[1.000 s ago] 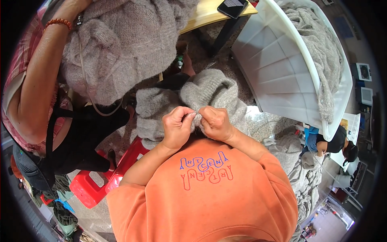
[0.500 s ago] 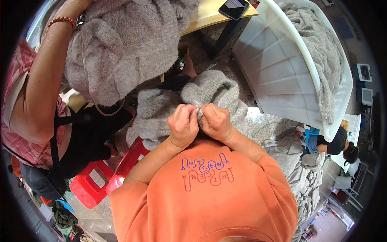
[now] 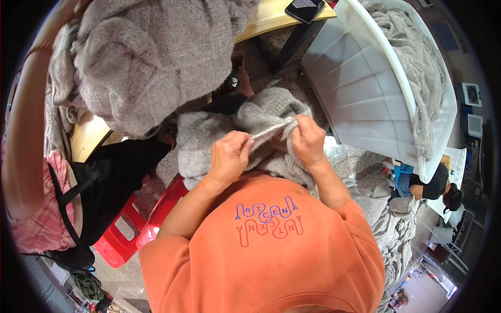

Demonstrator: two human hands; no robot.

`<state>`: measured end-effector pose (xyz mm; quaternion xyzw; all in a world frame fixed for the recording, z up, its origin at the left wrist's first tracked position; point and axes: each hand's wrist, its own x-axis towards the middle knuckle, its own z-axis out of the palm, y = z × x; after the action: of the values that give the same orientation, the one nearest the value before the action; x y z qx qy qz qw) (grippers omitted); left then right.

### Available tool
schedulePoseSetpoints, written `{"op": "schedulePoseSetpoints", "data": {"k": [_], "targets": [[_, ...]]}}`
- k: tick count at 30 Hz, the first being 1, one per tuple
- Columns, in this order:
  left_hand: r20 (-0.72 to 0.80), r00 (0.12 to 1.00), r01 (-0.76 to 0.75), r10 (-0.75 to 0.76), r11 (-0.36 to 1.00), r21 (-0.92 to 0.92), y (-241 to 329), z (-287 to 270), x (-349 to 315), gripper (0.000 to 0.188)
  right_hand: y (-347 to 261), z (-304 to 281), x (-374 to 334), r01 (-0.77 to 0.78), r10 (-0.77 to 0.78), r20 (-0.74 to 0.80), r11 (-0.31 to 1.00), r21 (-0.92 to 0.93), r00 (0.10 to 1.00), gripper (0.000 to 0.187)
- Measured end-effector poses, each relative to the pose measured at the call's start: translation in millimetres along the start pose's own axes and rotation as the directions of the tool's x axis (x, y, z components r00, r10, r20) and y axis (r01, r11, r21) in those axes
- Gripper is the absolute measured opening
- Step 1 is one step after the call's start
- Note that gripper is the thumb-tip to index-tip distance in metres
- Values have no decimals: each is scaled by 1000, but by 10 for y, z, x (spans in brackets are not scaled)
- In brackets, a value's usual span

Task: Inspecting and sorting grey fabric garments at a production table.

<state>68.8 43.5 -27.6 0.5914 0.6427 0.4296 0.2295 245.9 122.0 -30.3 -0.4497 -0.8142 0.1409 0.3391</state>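
Across my lap lies a fuzzy grey knit garment (image 3: 203,141), bunched in thick folds. A thin edge of it runs taut between my two hands. My left hand (image 3: 229,157) is closed, its thumb and fingers pinching one end of that edge. At the other end, my right hand (image 3: 309,141) grips the knit in a closed fist, a little farther off and higher than the left. The fingertips of both hands are partly hidden by the fingers and fabric.
A heap of brownish-grey knitwear (image 3: 156,62) covers the table at far left, beside a co-worker's blurred arm (image 3: 26,130). A phone (image 3: 304,10) lies on the wooden tabletop (image 3: 266,21). Right stands a white bin (image 3: 360,78) holding knitwear; red stools (image 3: 117,245) stand left.
My hands, close together before, have moved apart, stretching the garment's edge between them. The right hand went up and right. The co-worker's arm and body shifted to the left.
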Motion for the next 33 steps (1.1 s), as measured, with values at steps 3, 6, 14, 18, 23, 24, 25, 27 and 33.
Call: {"op": "schedulePoseSetpoints", "data": {"k": [3, 6, 14, 18, 23, 24, 25, 27, 33], "targets": [[85, 973, 226, -213, 952, -207, -14, -1, 3, 3, 52, -22, 19, -93, -9, 320, 949, 301, 947, 32], [140, 962, 269, -235, 905, -329, 31, 21, 7, 3, -42, 72, 5, -188, -122, 451, 791, 582, 884, 37], [20, 966, 255, -258, 933, -253, 32, -79, -12, 6, -275, 336, -117, -746, -16, 804, 362, 558, 594, 15], [208, 898, 439, -387, 808, -393, -62, -136, 59, 10, -170, 244, -43, -795, -23, 810, 178, 580, 586, 10], [445, 811, 528, -379, 803, -277, -141, -177, 58, 9, -136, 182, -19, -810, 62, 820, 213, 546, 569, 8], [387, 841, 516, -378, 776, -362, -147, -170, 51, 8, -142, 188, -23, -788, 95, 803, 292, 542, 588, 8], [389, 850, 501, -355, 773, -390, -149, -156, 39, 8, -151, 194, -32, -780, 46, 804, 278, 560, 593, 8], [395, 856, 513, -333, 638, -574, -152, -139, 23, 9, -172, 212, -48, -778, -18, 804, 243, 580, 594, 7], [463, 792, 599, -398, 358, -717, -125, -126, 24, 11, -218, 262, 7, -613, -150, 646, 214, 761, 749, 5]]}}
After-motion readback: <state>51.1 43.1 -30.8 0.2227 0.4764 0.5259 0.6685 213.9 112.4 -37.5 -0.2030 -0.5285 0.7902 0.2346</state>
